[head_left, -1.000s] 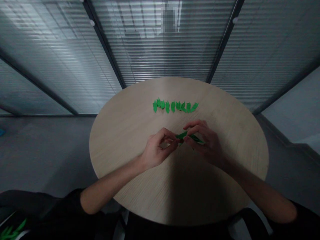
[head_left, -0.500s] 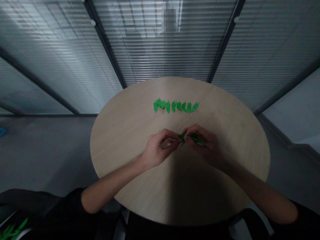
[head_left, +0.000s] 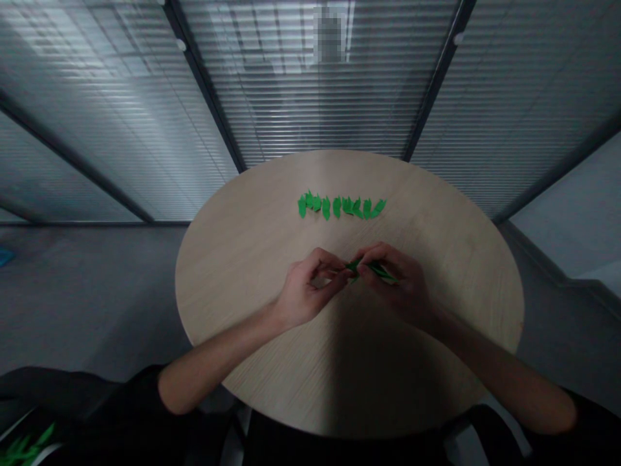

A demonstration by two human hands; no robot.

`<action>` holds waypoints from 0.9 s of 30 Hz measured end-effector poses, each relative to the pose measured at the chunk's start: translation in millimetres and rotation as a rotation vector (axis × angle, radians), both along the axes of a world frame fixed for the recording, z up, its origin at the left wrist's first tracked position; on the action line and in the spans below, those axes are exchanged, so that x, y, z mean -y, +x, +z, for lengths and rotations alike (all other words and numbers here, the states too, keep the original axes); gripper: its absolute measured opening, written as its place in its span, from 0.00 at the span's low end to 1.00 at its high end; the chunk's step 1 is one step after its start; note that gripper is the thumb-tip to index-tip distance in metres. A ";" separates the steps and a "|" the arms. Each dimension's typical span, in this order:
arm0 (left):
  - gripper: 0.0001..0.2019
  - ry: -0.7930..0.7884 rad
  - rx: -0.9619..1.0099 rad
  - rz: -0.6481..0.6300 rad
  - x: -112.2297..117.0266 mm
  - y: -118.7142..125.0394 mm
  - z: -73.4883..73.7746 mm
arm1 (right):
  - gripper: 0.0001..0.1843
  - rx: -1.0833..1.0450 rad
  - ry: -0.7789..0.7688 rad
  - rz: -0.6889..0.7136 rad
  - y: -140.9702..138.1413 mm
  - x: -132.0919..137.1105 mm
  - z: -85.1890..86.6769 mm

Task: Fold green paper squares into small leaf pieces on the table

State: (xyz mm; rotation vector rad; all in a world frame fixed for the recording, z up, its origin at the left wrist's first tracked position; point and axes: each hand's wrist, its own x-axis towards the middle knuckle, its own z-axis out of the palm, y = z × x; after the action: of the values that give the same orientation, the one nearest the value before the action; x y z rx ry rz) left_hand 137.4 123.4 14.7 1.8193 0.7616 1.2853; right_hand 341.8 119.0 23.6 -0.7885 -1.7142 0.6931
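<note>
Above the middle of the table, my left hand (head_left: 308, 291) and my right hand (head_left: 405, 288) meet fingertip to fingertip. Between them is a small bunch of green leaves (head_left: 383, 270), thin and pointed. Thumb and fingers of my right hand are closed round it, and part of it shows beneath the curled fingers. My left thumb and index finger pinch its left end; the exact contact is partly hidden. Farther out on the table lies a row of several green leaf-shaped pieces (head_left: 337, 206), lined up side by side with their tips pointing away.
The round wooden table (head_left: 233, 239) stands against glass panels with blinds (head_left: 320, 110). More green leaves (head_left: 29, 446) show in a pale-rimmed container at the lower left. A blue object (head_left: 4, 256) lies on the floor at far left.
My left fingers have shifted very slightly at the left end of the green leaves, and less green shows between the hands. The row on the table is unchanged.
</note>
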 end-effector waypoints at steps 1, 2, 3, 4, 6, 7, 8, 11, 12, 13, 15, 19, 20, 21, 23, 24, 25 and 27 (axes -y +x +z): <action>0.10 -0.004 0.009 0.000 0.0 0.6 1.0 | 0.04 0.003 0.004 -0.004 0.1 0.0 -0.4; 0.10 -0.006 0.014 0.001 0.0 1.0 1.9 | 0.03 0.010 0.007 -0.007 0.3 -0.1 -0.5; 0.10 -0.009 0.012 0.003 -0.1 1.4 2.6 | 0.03 0.017 0.014 -0.010 0.5 0.0 -0.6; 0.09 -0.012 0.008 0.007 -0.1 1.6 3.0 | 0.03 0.027 0.021 -0.011 0.8 0.0 -0.5; 0.09 -0.022 -0.016 0.014 0.0 1.6 3.0 | 0.03 0.043 0.041 -0.016 1.2 0.0 -0.3; 0.08 -0.025 -0.026 0.022 0.2 1.4 2.7 | 0.03 0.048 0.047 -0.020 1.3 0.0 -0.3; 0.08 -0.029 -0.036 0.030 0.4 1.3 2.5 | 0.03 0.051 0.049 -0.022 1.3 0.1 -0.3; 0.08 -0.028 -0.050 0.046 1.1 1.0 2.9 | 0.03 0.038 0.038 -0.023 0.9 0.3 -0.9; 0.08 -0.023 -0.053 0.045 1.4 1.0 3.3 | 0.03 0.032 0.029 -0.020 0.7 0.4 -1.1; 0.08 -0.018 -0.058 0.041 1.6 1.0 3.9 | 0.03 0.029 0.017 -0.018 0.5 0.5 -1.2; 0.07 0.001 -0.061 0.037 1.9 0.9 4.7 | 0.03 0.020 -0.007 -0.017 0.0 0.6 -1.2; 0.05 0.027 -0.053 0.036 2.3 0.9 4.7 | 0.03 -0.007 -0.023 -0.015 -0.6 0.4 -0.9; 0.05 0.022 -0.051 0.038 2.4 1.0 4.6 | 0.03 -0.008 -0.023 -0.014 -0.8 0.3 -1.0; 0.05 0.014 -0.051 0.041 2.6 1.2 4.5 | 0.03 -0.008 -0.020 -0.013 -1.0 0.2 -1.0; 0.06 -0.008 -0.039 0.046 2.8 1.9 4.5 | 0.03 -0.009 -0.008 -0.010 -1.3 -0.1 -1.1; 0.06 -0.023 -0.028 0.046 2.8 2.4 4.6 | 0.03 -0.012 0.002 -0.006 -1.4 -0.1 -1.0; 0.07 -0.041 -0.015 0.041 2.8 3.0 4.8 | 0.03 -0.014 0.013 -0.004 -1.4 -0.2 -0.8; 0.08 -0.082 0.017 0.026 2.3 4.0 5.4 | 0.04 -0.010 0.043 -0.006 -1.3 0.0 -0.3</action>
State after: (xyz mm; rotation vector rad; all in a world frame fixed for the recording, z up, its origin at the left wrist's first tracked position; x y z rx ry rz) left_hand 141.4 121.1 20.1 1.7358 0.8196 1.2665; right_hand 340.4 119.0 23.3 -0.7595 -1.7116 0.6530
